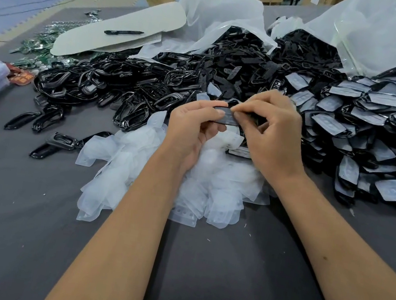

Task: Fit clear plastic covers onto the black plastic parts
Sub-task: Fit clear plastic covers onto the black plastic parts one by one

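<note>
Cover meets part: both hands pinch one black part (227,118) above the clear covers (163,170).

Left hand (192,128) and right hand (269,132) grip it; next, likely pressing edges home, finished pile (365,123) at three o'clock.

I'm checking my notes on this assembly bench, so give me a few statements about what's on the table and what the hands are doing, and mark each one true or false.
1. Both hands hold one black part between them. True: the left hand and right hand pinch it above the table.
2. The loose clear covers lie heaped directly under the hands. True.
3. The black pen lies on the grey table. False: it rests on a pale card sheet at the far left.
4. The parts already covered are piled to the left. False: that pile is on the right.
5. The bare black frames lie left of the hands. True.
</note>
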A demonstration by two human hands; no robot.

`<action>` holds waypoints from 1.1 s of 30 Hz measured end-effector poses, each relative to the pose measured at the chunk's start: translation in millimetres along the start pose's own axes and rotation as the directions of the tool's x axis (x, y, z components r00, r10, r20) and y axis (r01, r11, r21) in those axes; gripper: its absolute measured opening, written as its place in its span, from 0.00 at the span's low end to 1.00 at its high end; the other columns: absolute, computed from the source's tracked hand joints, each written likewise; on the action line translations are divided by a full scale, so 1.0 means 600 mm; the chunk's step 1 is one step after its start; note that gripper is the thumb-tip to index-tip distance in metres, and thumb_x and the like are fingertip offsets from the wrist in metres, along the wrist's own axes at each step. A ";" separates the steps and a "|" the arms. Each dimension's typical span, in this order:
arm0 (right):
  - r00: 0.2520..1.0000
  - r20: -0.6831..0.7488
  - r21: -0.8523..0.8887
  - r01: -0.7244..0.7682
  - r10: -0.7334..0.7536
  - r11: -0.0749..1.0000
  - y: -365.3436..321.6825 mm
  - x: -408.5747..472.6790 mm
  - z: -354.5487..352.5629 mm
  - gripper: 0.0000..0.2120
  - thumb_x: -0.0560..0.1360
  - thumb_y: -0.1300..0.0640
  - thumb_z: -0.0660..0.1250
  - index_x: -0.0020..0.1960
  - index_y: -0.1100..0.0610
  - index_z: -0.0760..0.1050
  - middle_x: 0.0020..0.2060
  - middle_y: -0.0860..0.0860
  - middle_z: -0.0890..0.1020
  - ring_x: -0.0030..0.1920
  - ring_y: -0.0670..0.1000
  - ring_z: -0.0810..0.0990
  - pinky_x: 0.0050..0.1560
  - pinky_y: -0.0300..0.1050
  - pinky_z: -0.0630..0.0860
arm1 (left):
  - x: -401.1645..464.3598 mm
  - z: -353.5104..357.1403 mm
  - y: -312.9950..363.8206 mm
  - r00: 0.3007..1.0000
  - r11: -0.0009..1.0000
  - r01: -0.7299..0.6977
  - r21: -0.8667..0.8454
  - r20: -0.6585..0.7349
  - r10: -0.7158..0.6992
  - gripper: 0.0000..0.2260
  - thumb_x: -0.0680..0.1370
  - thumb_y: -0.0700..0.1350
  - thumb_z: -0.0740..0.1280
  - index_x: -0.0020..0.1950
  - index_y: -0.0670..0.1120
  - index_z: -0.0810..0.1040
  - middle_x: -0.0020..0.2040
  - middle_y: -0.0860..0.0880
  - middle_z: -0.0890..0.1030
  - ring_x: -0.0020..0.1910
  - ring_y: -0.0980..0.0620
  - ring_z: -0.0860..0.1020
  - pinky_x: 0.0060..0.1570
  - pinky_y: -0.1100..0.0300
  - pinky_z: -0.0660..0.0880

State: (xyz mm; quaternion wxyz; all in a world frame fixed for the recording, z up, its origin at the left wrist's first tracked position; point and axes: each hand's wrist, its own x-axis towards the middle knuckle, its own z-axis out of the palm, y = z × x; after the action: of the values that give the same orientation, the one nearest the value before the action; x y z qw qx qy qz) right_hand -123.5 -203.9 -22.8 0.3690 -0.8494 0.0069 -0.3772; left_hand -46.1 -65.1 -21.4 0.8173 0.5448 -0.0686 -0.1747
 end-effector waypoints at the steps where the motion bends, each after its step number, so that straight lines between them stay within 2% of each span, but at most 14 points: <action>1: 0.998 0.054 0.010 0.022 -0.022 1.000 0.000 0.000 0.000 0.06 0.80 0.57 0.73 0.55 0.56 0.87 0.50 0.52 0.81 0.55 0.53 0.78 0.49 0.52 0.79 | 0.001 -0.002 0.004 1.000 0.998 0.023 -0.064 -0.016 -0.024 0.09 0.75 0.29 0.66 0.44 0.37 0.85 0.35 0.43 0.82 0.28 0.54 0.78 0.28 0.69 0.74; 4: 0.980 0.189 -0.003 0.068 -0.066 0.998 0.001 -0.001 -0.001 0.15 0.79 0.51 0.75 0.63 0.55 0.85 0.57 0.52 0.78 0.61 0.55 0.73 0.55 0.56 0.79 | 0.003 -0.011 0.014 0.995 0.964 0.083 -0.254 -0.022 -0.092 0.10 0.77 0.30 0.63 0.42 0.36 0.83 0.34 0.44 0.80 0.27 0.54 0.77 0.27 0.69 0.73; 6: 0.983 0.138 -0.040 0.127 -0.120 0.991 0.002 0.001 -0.004 0.13 0.78 0.53 0.75 0.61 0.56 0.86 0.57 0.54 0.78 0.60 0.55 0.73 0.54 0.54 0.79 | -0.001 -0.014 0.016 0.996 0.961 0.095 -0.261 0.027 -0.091 0.10 0.79 0.33 0.65 0.42 0.37 0.84 0.34 0.44 0.81 0.28 0.54 0.78 0.27 0.69 0.74; 8: 0.990 0.042 -0.065 0.138 -0.136 0.988 0.004 0.004 -0.005 0.09 0.79 0.55 0.75 0.56 0.57 0.87 0.55 0.55 0.79 0.58 0.55 0.74 0.52 0.50 0.78 | -0.005 -0.012 0.016 0.991 0.965 0.104 -0.242 0.108 -0.079 0.13 0.80 0.44 0.69 0.42 0.37 0.85 0.38 0.42 0.83 0.31 0.53 0.80 0.30 0.69 0.77; 10: 1.000 0.002 0.044 0.029 -0.029 0.999 0.004 0.005 -0.003 0.06 0.79 0.56 0.74 0.52 0.58 0.87 0.54 0.54 0.79 0.57 0.52 0.76 0.49 0.44 0.77 | -0.006 -0.009 0.013 0.988 0.970 0.095 -0.225 0.144 -0.063 0.17 0.78 0.51 0.70 0.46 0.36 0.86 0.41 0.41 0.84 0.35 0.53 0.82 0.34 0.68 0.79; 11: 0.998 0.009 0.166 -0.065 0.064 0.984 0.003 0.006 -0.003 0.04 0.80 0.57 0.74 0.51 0.57 0.86 0.53 0.52 0.80 0.56 0.49 0.77 0.46 0.40 0.76 | -0.005 -0.009 0.010 0.990 0.975 0.064 -0.211 0.139 -0.035 0.15 0.79 0.49 0.70 0.48 0.36 0.86 0.42 0.41 0.84 0.36 0.53 0.82 0.37 0.67 0.80; 13: 0.970 0.086 0.412 -0.241 0.225 0.879 0.001 0.008 -0.003 0.03 0.80 0.59 0.73 0.49 0.57 0.86 0.49 0.51 0.81 0.48 0.43 0.79 0.44 0.36 0.76 | -0.004 -0.008 0.005 0.991 0.987 -0.008 -0.163 0.128 0.030 0.07 0.81 0.40 0.69 0.51 0.37 0.83 0.43 0.43 0.84 0.38 0.53 0.82 0.40 0.67 0.80; 15: 0.924 0.214 0.551 -0.383 0.317 0.741 0.002 0.007 -0.001 0.05 0.80 0.59 0.72 0.49 0.57 0.86 0.43 0.50 0.84 0.43 0.43 0.80 0.42 0.39 0.77 | -0.004 -0.009 0.001 0.990 0.994 -0.049 -0.093 0.127 0.060 0.04 0.81 0.37 0.68 0.51 0.39 0.83 0.44 0.45 0.84 0.39 0.55 0.81 0.40 0.65 0.80; 18: 0.862 0.345 0.642 -0.505 0.370 0.577 0.002 0.007 0.003 0.06 0.82 0.61 0.69 0.51 0.56 0.86 0.41 0.48 0.85 0.43 0.45 0.80 0.41 0.41 0.77 | -0.003 -0.010 0.001 0.991 0.997 -0.066 -0.037 0.116 0.070 0.04 0.82 0.37 0.67 0.50 0.41 0.82 0.41 0.49 0.84 0.38 0.57 0.81 0.41 0.64 0.80; 20: 0.850 0.363 0.665 -0.523 0.381 0.533 0.004 0.007 0.003 0.08 0.82 0.64 0.68 0.55 0.56 0.85 0.45 0.51 0.87 0.45 0.47 0.82 0.42 0.42 0.78 | -0.003 -0.009 0.000 0.991 0.997 -0.067 -0.035 0.110 0.070 0.04 0.82 0.37 0.67 0.51 0.40 0.82 0.41 0.48 0.84 0.38 0.56 0.81 0.41 0.64 0.80; 22: 0.851 0.359 0.676 -0.521 0.384 0.522 0.008 0.007 0.002 0.11 0.81 0.66 0.69 0.60 0.57 0.84 0.49 0.56 0.87 0.48 0.50 0.84 0.45 0.43 0.79 | -0.002 -0.008 -0.002 0.992 0.996 -0.070 -0.046 0.100 0.074 0.04 0.82 0.37 0.68 0.51 0.39 0.82 0.43 0.45 0.84 0.39 0.55 0.80 0.41 0.64 0.80; 26: 0.855 0.320 0.664 -0.510 0.408 0.547 0.011 0.006 0.002 0.14 0.77 0.69 0.72 0.60 0.57 0.84 0.41 0.50 0.85 0.49 0.52 0.85 0.48 0.45 0.80 | 0.000 -0.005 -0.005 0.992 0.995 -0.093 -0.033 0.084 0.095 0.04 0.82 0.37 0.67 0.52 0.39 0.82 0.45 0.44 0.84 0.40 0.54 0.80 0.42 0.64 0.80; 33: 0.865 0.264 0.635 -0.489 0.427 0.598 0.014 0.006 0.000 0.14 0.74 0.69 0.76 0.57 0.58 0.83 0.39 0.53 0.84 0.45 0.53 0.83 0.48 0.43 0.80 | -0.005 -0.001 -0.008 0.982 0.991 -0.130 0.040 0.143 0.123 0.05 0.84 0.38 0.65 0.51 0.40 0.79 0.43 0.46 0.86 0.40 0.53 0.83 0.42 0.61 0.80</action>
State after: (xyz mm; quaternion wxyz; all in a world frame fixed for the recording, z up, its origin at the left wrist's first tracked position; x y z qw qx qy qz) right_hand -118.5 -211.0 -25.7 0.7388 -0.6369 0.0698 -0.2088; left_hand -49.6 -65.4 -25.5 0.8064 0.5455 -0.1646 -0.1584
